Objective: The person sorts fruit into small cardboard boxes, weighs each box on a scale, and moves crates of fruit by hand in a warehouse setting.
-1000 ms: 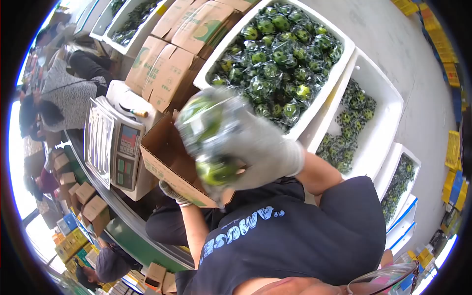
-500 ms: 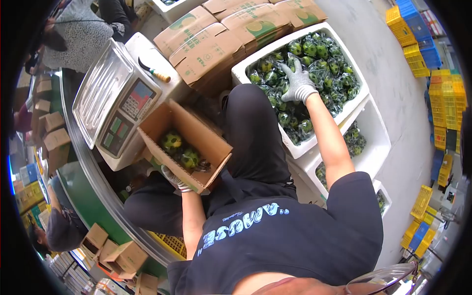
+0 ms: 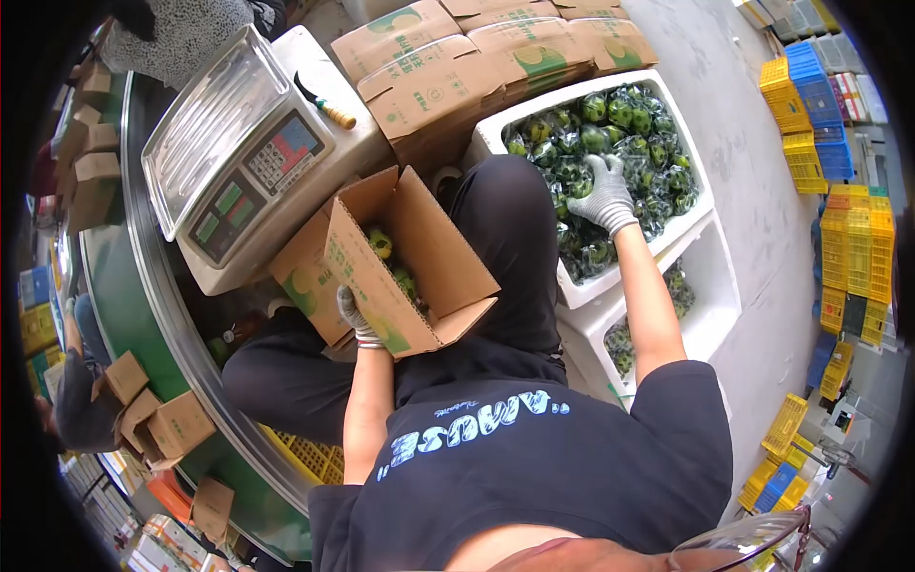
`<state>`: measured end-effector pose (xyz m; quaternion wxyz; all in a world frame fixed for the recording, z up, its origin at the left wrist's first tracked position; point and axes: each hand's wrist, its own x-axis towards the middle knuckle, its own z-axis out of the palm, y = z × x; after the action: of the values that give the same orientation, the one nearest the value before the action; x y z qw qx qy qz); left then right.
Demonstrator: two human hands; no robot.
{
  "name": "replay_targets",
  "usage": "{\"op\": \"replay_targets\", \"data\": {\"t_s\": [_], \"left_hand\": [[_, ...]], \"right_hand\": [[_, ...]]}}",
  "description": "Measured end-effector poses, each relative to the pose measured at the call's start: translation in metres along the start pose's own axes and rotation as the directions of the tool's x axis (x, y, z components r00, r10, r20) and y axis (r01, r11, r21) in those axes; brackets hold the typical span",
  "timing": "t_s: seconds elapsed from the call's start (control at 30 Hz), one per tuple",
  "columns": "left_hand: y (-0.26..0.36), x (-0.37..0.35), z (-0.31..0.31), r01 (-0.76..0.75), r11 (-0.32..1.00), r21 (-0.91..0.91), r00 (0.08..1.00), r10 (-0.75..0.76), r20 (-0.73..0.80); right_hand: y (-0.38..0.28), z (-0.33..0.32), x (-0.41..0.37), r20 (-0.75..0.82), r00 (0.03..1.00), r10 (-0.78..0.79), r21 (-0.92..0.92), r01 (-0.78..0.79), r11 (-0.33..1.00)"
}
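Note:
My left hand (image 3: 355, 319), in a grey glove, grips the near wall of an open cardboard box (image 3: 424, 243) resting on my lap. A few bagged green fruits (image 3: 381, 243) lie inside the box. My right hand (image 3: 602, 195), also gloved, reaches into a white foam crate (image 3: 707, 205) packed with bagged green fruit (image 3: 634, 119), its fingers curled around one of the bags.
A weighing scale (image 3: 243, 157) with a knife (image 3: 324, 103) behind it stands left of the box. Flat stacked cartons (image 3: 448, 67) lie beyond. A second foam crate (image 3: 710, 305) sits lower right. A conveyor (image 3: 143, 315) with small boxes curves left. Yellow and blue crates (image 3: 810, 124) stand far right.
A second ago my right hand carried bagged fruit over the box; it has since gone out to the foam crate. The box in my left hand has tipped up, nearer the scale.

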<state>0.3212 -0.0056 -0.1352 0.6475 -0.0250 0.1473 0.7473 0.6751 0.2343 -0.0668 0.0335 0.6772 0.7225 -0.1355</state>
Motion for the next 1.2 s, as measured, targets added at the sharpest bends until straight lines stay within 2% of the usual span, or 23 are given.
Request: {"op": "replay_targets", "data": {"t_s": [0.03, 0.1, 0.23, 0.3, 0.37, 0.4, 0.43, 0.47, 0.5, 0.53, 0.57, 0.6, 0.67, 0.7, 0.73, 0.77, 0.83, 0.87, 0.9, 0.97, 1.03, 1.1, 1.2], "left_hand": [[-0.002, -0.001, 0.005, 0.013, 1.0, 0.0, 1.0, -0.013, -0.008], [-0.006, -0.002, 0.005, 0.032, 0.999, -0.006, 0.999, -0.032, -0.008], [-0.005, -0.004, -0.019, 0.021, 1.0, -0.003, 0.995, -0.021, -0.099], [-0.004, -0.003, -0.012, 0.018, 1.0, -0.007, 0.995, -0.019, -0.097], [-0.001, -0.005, -0.018, 0.012, 1.0, -0.008, 0.992, -0.013, -0.125], [0.0, -0.006, -0.016, 0.003, 1.0, 0.024, 0.989, 0.001, -0.149], [0.0, -0.005, -0.008, 0.0, 0.998, 0.059, 0.985, 0.011, -0.172], [0.0, -0.003, 0.0, 0.002, 0.995, 0.095, 0.981, 0.016, -0.193], [-0.001, -0.001, 0.009, 0.019, 0.995, 0.097, 0.984, -0.001, -0.176], [-0.003, 0.001, 0.018, 0.044, 0.994, 0.1, 0.987, -0.027, -0.16], [-0.006, 0.003, 0.023, 0.071, 0.992, 0.102, 0.988, -0.056, -0.141], [-0.01, 0.006, 0.022, 0.076, 0.99, 0.116, 0.991, -0.062, -0.116], [-0.015, 0.009, 0.021, 0.082, 0.994, 0.074, 0.99, -0.073, -0.119], [-0.015, 0.01, 0.019, 0.08, 0.995, 0.053, 0.99, -0.074, -0.12], [-0.014, 0.01, 0.006, 0.092, 0.995, -0.027, 0.993, -0.094, -0.072], [-0.016, 0.007, 0.023, 0.024, 1.0, -0.016, 0.997, -0.025, -0.072], [-0.011, 0.003, 0.008, 0.038, 0.999, -0.005, 0.995, -0.038, -0.09], [-0.008, 0.001, 0.004, 0.013, 1.0, -0.004, 0.993, -0.013, -0.118], [-0.005, 0.001, 0.002, -0.014, 1.0, 0.0, 0.99, 0.014, -0.142], [-0.002, 0.004, 0.002, -0.073, 0.997, 0.015, 0.984, 0.075, -0.159], [0.001, 0.004, 0.003, -0.138, 0.99, 0.038, 0.978, 0.142, -0.154], [0.0, 0.004, 0.009, -0.127, 0.992, 0.011, 0.983, 0.128, -0.129], [-0.002, 0.005, 0.017, -0.111, 0.994, 0.014, 0.986, 0.112, -0.124]], "right_hand": [[-0.001, 0.0, 0.008, -0.004, 0.999, -0.039, 0.03, 0.039, 0.999], [-0.006, -0.005, 0.027, 0.166, 0.985, 0.044, 0.001, -0.044, 0.999], [-0.001, 0.001, 0.046, 0.212, 0.974, 0.075, 0.018, -0.081, 0.997], [0.004, -0.012, 0.036, 0.255, 0.967, 0.031, 0.149, -0.071, 0.986], [0.039, 0.005, 0.031, 0.125, 0.989, -0.076, 0.529, -0.001, 0.848], [0.033, -0.009, 0.013, 0.071, 0.992, -0.099, 0.752, 0.012, 0.659], [0.019, -0.038, -0.011, 0.016, 0.995, -0.1, 0.912, 0.027, 0.41], [-0.002, -0.063, -0.036, 0.008, 0.983, -0.183, 0.994, 0.012, 0.106], [-0.03, -0.086, -0.061, -0.023, 0.969, -0.248, 0.977, -0.03, -0.209], [-0.067, -0.1, -0.083, -0.138, 0.945, -0.296, 0.895, -0.009, -0.446], [-0.082, -0.096, -0.094, -0.18, 0.903, -0.391, 0.839, -0.066, -0.539], [-0.099, -0.097, -0.103, -0.112, 0.852, -0.511, 0.829, -0.203, -0.521], [-0.129, -0.104, -0.118, 0.111, 0.805, -0.582, 0.969, -0.218, -0.117], [-0.143, -0.108, -0.119, 0.126, 0.872, -0.473, 0.985, -0.168, -0.047], [-0.138, -0.104, -0.102, 0.064, 0.931, -0.36, 0.993, -0.024, 0.114], [-0.126, -0.095, -0.073, -0.023, 0.967, -0.253, 0.953, 0.098, 0.288], [-0.091, -0.06, 0.006, -0.112, 0.99, -0.087, 0.799, 0.142, 0.584], [-0.071, -0.039, 0.046, -0.095, 0.995, -0.03, 0.595, 0.081, 0.799], [-0.059, -0.019, 0.079, -0.099, 0.995, 0.028, 0.34, 0.007, 0.94], [-0.054, 0.015, 0.114, -0.022, 0.989, 0.146, 0.253, -0.136, 0.958], [-0.091, 0.017, 0.1, -0.024, 0.935, 0.354, 0.07, -0.352, 0.933], [-0.109, 0.006, 0.102, 0.043, 0.883, 0.468, 0.019, -0.469, 0.883], [-0.104, 0.001, 0.113, 0.066, 0.88, 0.47, -0.09, -0.464, 0.881]]}}
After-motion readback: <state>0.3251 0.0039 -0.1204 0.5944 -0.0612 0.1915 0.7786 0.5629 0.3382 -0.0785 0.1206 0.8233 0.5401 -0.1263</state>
